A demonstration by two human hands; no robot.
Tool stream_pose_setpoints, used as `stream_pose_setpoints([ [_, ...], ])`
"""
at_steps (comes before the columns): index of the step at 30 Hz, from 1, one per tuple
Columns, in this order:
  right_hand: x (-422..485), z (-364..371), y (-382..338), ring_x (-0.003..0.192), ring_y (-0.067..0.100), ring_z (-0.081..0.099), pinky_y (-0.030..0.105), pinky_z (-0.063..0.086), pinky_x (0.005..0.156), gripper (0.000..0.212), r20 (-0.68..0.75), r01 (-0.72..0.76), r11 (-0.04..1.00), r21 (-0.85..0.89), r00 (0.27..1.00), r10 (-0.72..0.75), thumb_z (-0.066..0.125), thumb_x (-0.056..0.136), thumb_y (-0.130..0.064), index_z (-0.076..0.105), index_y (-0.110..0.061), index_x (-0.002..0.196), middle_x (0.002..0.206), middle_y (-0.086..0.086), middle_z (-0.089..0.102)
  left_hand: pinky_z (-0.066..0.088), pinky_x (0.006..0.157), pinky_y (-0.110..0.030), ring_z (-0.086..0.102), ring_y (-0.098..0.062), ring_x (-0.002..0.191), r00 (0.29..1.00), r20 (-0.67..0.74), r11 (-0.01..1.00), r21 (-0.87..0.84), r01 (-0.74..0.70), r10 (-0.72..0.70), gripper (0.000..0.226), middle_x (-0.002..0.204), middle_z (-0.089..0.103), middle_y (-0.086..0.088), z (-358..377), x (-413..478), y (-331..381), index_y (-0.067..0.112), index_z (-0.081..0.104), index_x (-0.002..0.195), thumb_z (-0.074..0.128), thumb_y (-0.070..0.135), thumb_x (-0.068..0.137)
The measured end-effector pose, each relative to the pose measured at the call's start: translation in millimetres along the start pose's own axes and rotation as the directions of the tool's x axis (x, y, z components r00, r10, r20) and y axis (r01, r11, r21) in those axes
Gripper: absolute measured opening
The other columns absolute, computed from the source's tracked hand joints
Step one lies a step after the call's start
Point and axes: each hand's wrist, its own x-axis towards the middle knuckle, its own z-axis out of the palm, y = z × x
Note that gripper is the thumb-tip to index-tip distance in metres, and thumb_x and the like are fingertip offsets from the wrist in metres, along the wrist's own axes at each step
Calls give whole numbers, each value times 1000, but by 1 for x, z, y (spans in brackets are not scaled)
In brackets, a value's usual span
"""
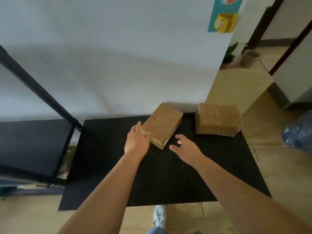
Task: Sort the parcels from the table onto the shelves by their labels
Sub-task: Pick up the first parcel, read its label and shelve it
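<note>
Two brown cardboard parcels lie at the far side of a black table (118, 166). The nearer parcel (163, 123) sits turned at an angle; the other parcel (218, 119) rests at the table's back right corner. My left hand (137, 141) is open, its fingers touching the nearer parcel's left front edge. My right hand (184, 146) is open just to the right of that parcel's near corner, apart from it. A black metal shelf unit (32, 146) stands to the left of the table. No labels are legible.
A white wall runs behind the table. A large cardboard box (236, 88) stands on the wooden floor behind the right parcel. A blue bag (298, 132) lies at the right edge. A plant pot (249, 58) is farther back. My shoe (159, 216) is below the table.
</note>
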Motion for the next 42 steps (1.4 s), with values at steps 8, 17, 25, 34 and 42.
stream_pose_setpoints([
  [8,43,6,-8,125,25,60,35,49,97,61,25,-98,988,117,995,96,59,99,-35,36,-19,153,145,8,58,45,84,-30,58,-22,123,990,42,979,-146,140,-135,54,154,43,-8,16,32,1,16,34,156,46,29,106],
  [17,49,-1,14,119,25,62,34,52,87,61,12,-70,994,89,997,70,61,97,-31,37,-18,152,142,7,57,56,95,-41,65,-23,109,914,115,829,-388,403,-390,36,131,64,-6,43,9,-11,16,58,139,47,19,105],
  [25,43,-2,26,132,29,55,46,50,105,65,64,-32,996,84,998,26,63,97,-25,34,-18,155,151,8,50,45,68,-26,58,-15,91,853,138,641,-603,475,-503,26,116,65,-5,50,-14,0,15,63,126,49,16,104],
  [34,47,-1,30,136,29,51,42,39,112,61,217,-151,956,251,971,97,54,101,-14,32,-14,158,152,10,50,43,84,-29,53,-17,112,920,131,648,-674,356,-369,52,138,54,-4,29,-22,14,20,49,142,68,26,94],
  [42,34,-5,32,115,25,62,35,52,91,52,-81,50,996,72,996,-44,60,97,-20,45,-21,147,137,9,59,46,95,-32,57,-25,127,936,160,729,-590,346,-315,66,143,57,-7,41,-26,16,15,42,152,71,25,93],
])
